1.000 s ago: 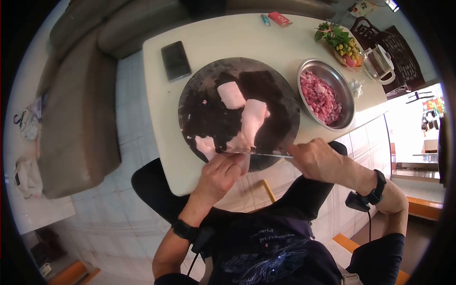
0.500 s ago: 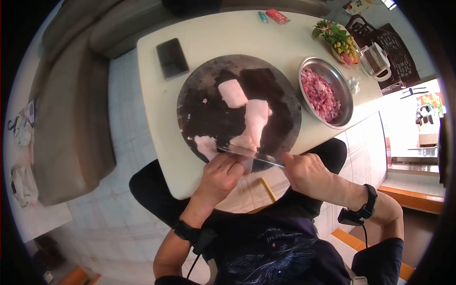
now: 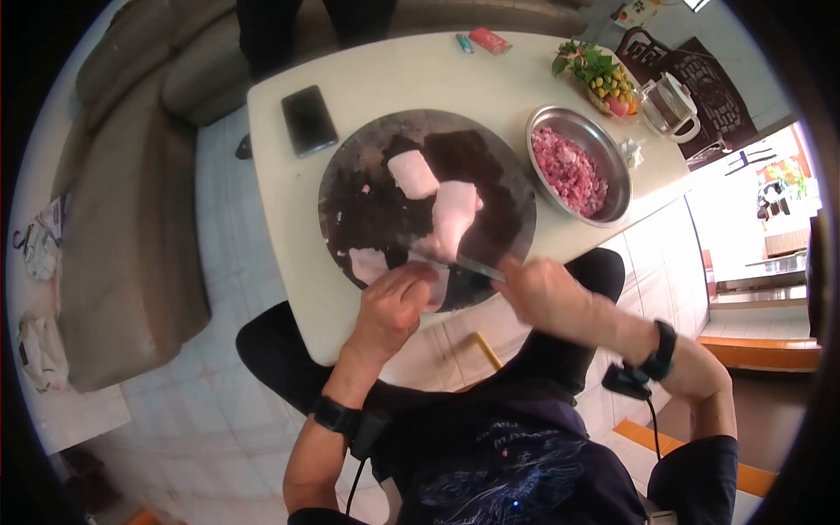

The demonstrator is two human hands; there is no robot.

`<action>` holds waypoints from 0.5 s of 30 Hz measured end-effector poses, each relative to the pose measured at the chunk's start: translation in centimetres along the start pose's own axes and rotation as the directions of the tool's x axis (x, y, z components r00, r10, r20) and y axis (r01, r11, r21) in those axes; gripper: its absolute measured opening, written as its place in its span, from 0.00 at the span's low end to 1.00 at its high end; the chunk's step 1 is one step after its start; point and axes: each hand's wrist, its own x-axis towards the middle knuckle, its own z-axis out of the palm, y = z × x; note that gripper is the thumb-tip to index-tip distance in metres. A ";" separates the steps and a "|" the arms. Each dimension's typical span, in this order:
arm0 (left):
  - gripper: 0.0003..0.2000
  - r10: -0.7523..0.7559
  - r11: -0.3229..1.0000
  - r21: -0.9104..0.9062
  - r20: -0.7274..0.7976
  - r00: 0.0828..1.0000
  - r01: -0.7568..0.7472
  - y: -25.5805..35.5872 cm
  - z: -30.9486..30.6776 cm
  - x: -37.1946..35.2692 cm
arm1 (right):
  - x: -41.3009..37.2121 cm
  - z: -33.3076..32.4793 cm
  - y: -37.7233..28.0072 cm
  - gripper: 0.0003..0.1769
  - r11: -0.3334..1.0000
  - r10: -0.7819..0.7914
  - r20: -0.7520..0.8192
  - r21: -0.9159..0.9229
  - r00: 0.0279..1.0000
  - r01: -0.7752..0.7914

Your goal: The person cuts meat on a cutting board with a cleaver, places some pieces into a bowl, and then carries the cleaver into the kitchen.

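My right hand (image 3: pixel 542 293) is closed around the handle of a knife (image 3: pixel 481 268), its blade reaching left over the near edge of the round chopping board (image 3: pixel 516 210). Closed fingers of my left hand (image 3: pixel 390 308) grip a pale slab of pork fat (image 3: pixel 439 289) at that edge, just below the blade. A longer piece of fat (image 3: pixel 455 214) lies beyond the blade, its near end close to it. Farther back sits a blocky chunk of fat (image 3: pixel 412 175). Left of the blade, beside my left hand, is a smaller scrap of fat (image 3: pixel 367 264). Motion blurs the knife and right hand.
A steel bowl (image 3: pixel 619 179) of minced meat (image 3: pixel 569 173) stands right of the board on the pale table (image 3: pixel 271 188). Also there are a dark tablet (image 3: pixel 309 121), a fruit basket (image 3: pixel 611 92), a glass pitcher (image 3: pixel 669 107) and a red packet (image 3: pixel 490 40). Someone's dark-clad legs (image 3: pixel 359 17) show behind the table.
The view has shifted slightly, moving the table's contents left. Another person's legs have appeared at the far side. The knife has moved a little along the fat; both hands keep their grip.
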 end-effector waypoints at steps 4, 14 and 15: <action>0.09 0.014 0.999 -0.040 -0.012 1.000 -0.014 -0.2 0.1 -0.1 | 0.8 -0.9 -0.9 0.13 0.954 0.122 0.016 0.274 0.992 -0.122; 0.10 -0.011 1.000 0.008 -0.023 1.000 0.011 0.2 0.7 -0.2 | 0.5 -1.9 -2.2 0.13 0.955 0.156 0.156 0.230 0.975 -0.189; 0.09 -0.009 1.000 0.016 -0.034 0.999 0.010 0.1 0.9 -0.3 | 0.6 -1.4 -2.1 0.13 0.951 0.166 0.162 0.234 0.973 -0.201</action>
